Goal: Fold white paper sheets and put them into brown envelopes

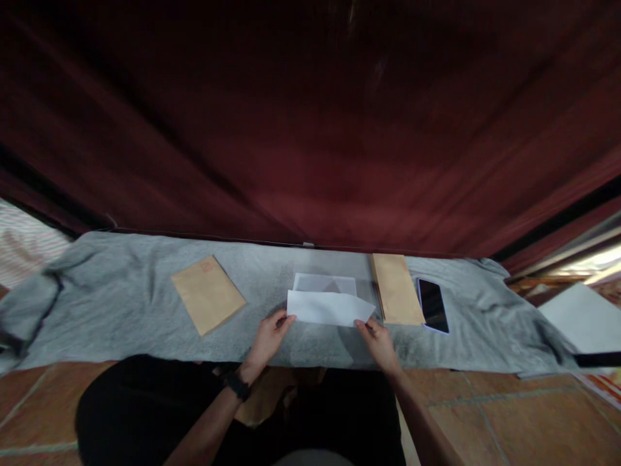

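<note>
White paper [326, 309] between both hands [268, 336]; pinched near its lower corners.

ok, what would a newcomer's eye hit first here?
Probably the white paper, bright over the middle of the grey cloth, held near its ends by left grip and right grip. Then the dark red backdrop filling the upper half. Brown envelope at left, brown stack at right beside a phone.
</note>
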Action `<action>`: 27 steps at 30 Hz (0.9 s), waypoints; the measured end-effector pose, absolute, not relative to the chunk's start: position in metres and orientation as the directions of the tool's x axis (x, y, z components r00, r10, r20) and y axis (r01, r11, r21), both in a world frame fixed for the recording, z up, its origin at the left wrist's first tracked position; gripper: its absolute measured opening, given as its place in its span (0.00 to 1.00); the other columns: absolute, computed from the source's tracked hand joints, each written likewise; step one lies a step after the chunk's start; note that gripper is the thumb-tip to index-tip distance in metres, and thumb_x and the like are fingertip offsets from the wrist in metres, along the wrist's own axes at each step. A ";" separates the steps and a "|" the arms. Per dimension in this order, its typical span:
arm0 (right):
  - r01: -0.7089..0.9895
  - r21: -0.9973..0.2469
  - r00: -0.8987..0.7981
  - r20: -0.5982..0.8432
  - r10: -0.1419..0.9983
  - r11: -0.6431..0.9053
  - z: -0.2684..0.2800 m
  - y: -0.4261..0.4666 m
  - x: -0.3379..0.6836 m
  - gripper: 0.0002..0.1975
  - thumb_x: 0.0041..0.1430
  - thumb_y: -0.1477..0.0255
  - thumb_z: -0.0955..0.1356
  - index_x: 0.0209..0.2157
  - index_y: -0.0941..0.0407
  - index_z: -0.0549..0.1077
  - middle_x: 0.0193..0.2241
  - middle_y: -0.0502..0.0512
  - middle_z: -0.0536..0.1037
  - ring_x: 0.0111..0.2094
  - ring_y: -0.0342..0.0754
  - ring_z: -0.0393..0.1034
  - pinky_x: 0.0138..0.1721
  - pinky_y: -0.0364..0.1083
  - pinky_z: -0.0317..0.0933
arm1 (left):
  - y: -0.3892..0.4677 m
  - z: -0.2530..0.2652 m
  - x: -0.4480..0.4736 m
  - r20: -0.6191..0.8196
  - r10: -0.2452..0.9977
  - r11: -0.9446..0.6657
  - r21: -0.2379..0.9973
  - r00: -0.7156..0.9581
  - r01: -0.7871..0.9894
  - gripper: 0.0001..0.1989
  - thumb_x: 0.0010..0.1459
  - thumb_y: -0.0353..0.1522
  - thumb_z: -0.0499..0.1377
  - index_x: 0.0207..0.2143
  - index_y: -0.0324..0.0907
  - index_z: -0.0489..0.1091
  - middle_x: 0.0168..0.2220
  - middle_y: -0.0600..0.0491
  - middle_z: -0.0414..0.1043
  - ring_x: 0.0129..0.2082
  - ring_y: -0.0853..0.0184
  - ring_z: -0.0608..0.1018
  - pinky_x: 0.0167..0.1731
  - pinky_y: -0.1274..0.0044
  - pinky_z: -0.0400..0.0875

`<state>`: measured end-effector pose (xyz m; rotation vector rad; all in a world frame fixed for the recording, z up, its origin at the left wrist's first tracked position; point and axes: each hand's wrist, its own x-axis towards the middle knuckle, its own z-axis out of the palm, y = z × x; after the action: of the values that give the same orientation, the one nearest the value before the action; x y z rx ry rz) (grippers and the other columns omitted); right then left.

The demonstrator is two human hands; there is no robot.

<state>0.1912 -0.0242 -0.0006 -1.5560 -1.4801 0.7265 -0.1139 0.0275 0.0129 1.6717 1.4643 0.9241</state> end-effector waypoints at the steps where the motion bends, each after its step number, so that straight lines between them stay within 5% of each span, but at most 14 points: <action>1: 0.495 -0.867 0.135 0.146 0.980 0.061 -0.001 -0.023 0.191 0.19 0.65 0.56 0.65 0.42 0.54 0.80 0.38 0.57 0.84 0.41 0.56 0.79 0.43 0.53 0.73 | 0.028 0.012 -0.113 0.053 0.994 -0.091 0.869 0.091 0.487 0.18 0.59 0.46 0.56 0.32 0.42 0.75 0.32 0.52 0.79 0.33 0.62 0.79 0.36 0.74 0.72; 13: 0.464 -0.886 0.207 0.127 0.970 0.017 -0.005 -0.011 0.182 0.21 0.65 0.54 0.63 0.42 0.56 0.80 0.37 0.58 0.83 0.40 0.55 0.78 0.42 0.51 0.72 | 0.038 0.009 -0.106 0.036 0.999 -0.043 0.846 0.024 0.531 0.18 0.59 0.45 0.55 0.26 0.41 0.73 0.24 0.55 0.73 0.25 0.67 0.74 0.29 0.77 0.67; 21: 0.445 -0.871 -0.029 0.217 0.976 0.206 -0.010 -0.031 0.200 0.13 0.63 0.59 0.68 0.42 0.49 0.81 0.46 0.56 0.82 0.52 0.56 0.74 0.57 0.60 0.66 | 0.016 0.013 -0.128 0.046 0.927 -0.181 0.924 0.372 0.338 0.13 0.61 0.37 0.57 0.40 0.43 0.80 0.44 0.48 0.81 0.46 0.59 0.80 0.49 0.67 0.74; 27: 0.635 -0.678 -0.255 0.267 0.929 0.369 -0.009 -0.054 0.203 0.15 0.67 0.71 0.64 0.49 0.46 0.79 0.54 0.55 0.78 0.60 0.54 0.66 0.62 0.62 0.60 | -0.002 0.000 -0.143 0.203 0.818 -0.469 0.777 0.539 0.419 0.19 0.62 0.24 0.53 0.47 0.48 0.78 0.57 0.52 0.74 0.60 0.62 0.72 0.60 0.65 0.68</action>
<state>0.2032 -0.0538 -0.0086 -1.3480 -1.9891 0.5869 -0.1426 -0.0021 -0.0001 2.0956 0.9959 0.7517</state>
